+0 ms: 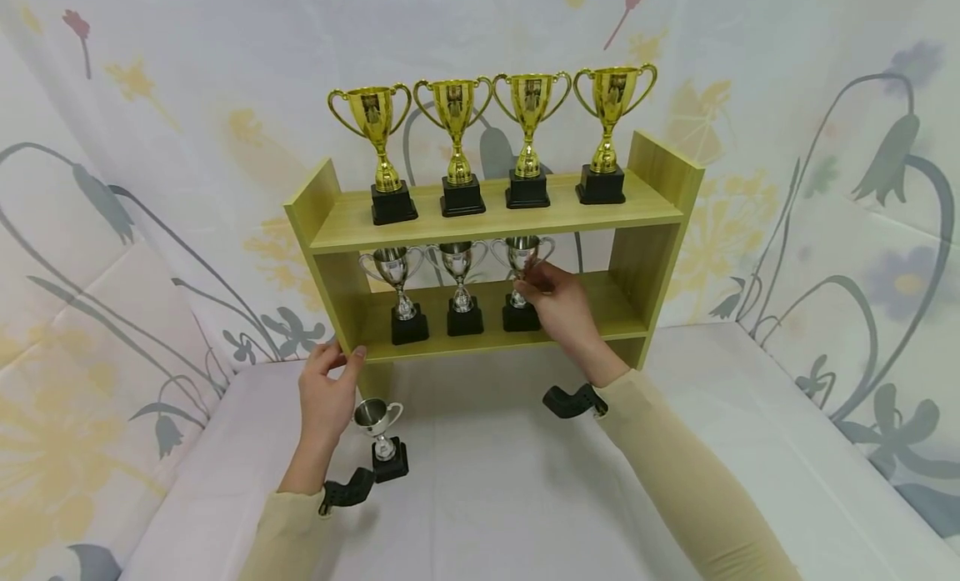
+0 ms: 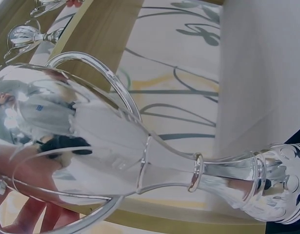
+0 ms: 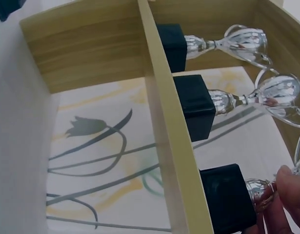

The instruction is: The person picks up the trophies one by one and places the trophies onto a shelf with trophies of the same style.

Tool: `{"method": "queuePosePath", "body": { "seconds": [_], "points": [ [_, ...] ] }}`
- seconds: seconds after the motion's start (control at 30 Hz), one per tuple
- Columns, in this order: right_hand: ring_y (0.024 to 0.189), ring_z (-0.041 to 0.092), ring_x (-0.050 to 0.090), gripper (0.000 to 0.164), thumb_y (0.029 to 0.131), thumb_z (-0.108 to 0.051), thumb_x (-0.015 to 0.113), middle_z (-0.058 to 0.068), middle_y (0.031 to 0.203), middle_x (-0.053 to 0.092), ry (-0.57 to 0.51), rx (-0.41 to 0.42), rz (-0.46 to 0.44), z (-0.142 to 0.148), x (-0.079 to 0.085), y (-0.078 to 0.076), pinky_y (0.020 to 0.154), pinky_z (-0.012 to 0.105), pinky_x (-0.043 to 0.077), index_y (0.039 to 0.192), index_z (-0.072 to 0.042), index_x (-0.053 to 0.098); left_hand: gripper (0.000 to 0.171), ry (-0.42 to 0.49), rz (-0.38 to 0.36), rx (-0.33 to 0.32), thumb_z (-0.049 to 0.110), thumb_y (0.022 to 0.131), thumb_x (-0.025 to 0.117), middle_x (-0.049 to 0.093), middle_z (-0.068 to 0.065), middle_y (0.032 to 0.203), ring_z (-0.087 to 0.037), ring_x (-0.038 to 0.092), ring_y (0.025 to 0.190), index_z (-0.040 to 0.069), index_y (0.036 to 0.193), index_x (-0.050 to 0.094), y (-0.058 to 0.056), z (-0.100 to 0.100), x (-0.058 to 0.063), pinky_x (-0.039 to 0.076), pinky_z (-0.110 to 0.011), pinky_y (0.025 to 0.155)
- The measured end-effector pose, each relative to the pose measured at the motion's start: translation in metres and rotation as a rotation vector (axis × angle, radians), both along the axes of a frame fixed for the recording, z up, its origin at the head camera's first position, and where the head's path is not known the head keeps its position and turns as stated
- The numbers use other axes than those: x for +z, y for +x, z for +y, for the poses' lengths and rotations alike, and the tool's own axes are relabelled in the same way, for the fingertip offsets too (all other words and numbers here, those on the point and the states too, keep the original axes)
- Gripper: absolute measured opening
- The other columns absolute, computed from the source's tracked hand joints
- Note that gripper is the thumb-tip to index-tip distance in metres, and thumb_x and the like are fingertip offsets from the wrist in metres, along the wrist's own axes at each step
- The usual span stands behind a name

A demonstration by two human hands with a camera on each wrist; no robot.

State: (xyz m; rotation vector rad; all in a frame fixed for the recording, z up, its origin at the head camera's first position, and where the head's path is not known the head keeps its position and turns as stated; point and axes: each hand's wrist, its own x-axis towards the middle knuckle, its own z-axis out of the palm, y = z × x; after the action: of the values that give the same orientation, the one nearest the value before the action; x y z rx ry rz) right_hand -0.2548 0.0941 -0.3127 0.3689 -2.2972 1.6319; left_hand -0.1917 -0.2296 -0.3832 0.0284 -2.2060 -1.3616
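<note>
On the lower board of a two-tier wooden shelf (image 1: 495, 224) stand three silver trophy cups with black bases. My right hand (image 1: 561, 302) pinches the stem of the rightmost silver trophy (image 1: 520, 252); the thumb and fingertips show around it in the right wrist view. That trophy's black base (image 3: 228, 197) is upright over the lower board, near its front edge. My left hand (image 1: 327, 393) holds the shelf's lower left corner, thumb in front and fingers at the outer side. Beside the left wrist, another silver trophy (image 1: 384, 448) stands on the table, large in the left wrist view.
Several gold trophies, among them one at the far right (image 1: 611, 97), line the top board. The left silver trophy (image 1: 393, 268) and middle silver trophy (image 1: 457, 262) stand beside the held one. A white cloth (image 1: 495, 481) covers the table; floral cloth (image 1: 225, 81) hangs behind.
</note>
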Motion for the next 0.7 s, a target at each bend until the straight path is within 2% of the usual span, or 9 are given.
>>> {"method": "queuePosePath", "body": {
  "seconds": [0.2,0.53,0.7],
  "points": [
    [0.091,0.02,0.06,0.015,0.093,-0.015,0.07,0.008,0.097,0.069,-0.105,0.023,-0.017,-0.0001,-0.002,-0.0016,0.077,0.035,0.046,0.099,-0.002,0.07,0.033,-0.006,-0.002,0.003,0.018,0.097,0.064,0.06,-0.011,0.111,-0.026,0.058,0.103,0.001,0.124,0.068,0.0,-0.0002,0.0005,0.045,-0.03,0.074],
    [0.093,0.018,0.062,0.018,0.091,-0.014,0.072,0.005,0.097,0.069,-0.214,0.045,-0.05,-0.0008,-0.0041,-0.0019,0.08,0.033,0.047,0.102,0.0,0.069,0.031,0.004,0.011,-0.002,0.015,0.096,0.065,0.06,-0.013,0.109,-0.028,0.058,0.103,0.0,0.123,0.069,0.001,0.0,0.0015,0.045,-0.039,0.077],
    [0.093,0.019,0.061,0.015,0.091,-0.013,0.072,0.005,0.099,0.069,-0.231,0.043,-0.063,-0.0016,-0.0045,-0.0015,0.079,0.032,0.047,0.101,-0.002,0.068,0.033,-0.01,0.006,0.001,0.017,0.097,0.064,0.06,-0.013,0.11,-0.027,0.058,0.103,0.001,0.125,0.068,0.0015,0.0001,0.0015,0.046,-0.033,0.075]
  ]
}}
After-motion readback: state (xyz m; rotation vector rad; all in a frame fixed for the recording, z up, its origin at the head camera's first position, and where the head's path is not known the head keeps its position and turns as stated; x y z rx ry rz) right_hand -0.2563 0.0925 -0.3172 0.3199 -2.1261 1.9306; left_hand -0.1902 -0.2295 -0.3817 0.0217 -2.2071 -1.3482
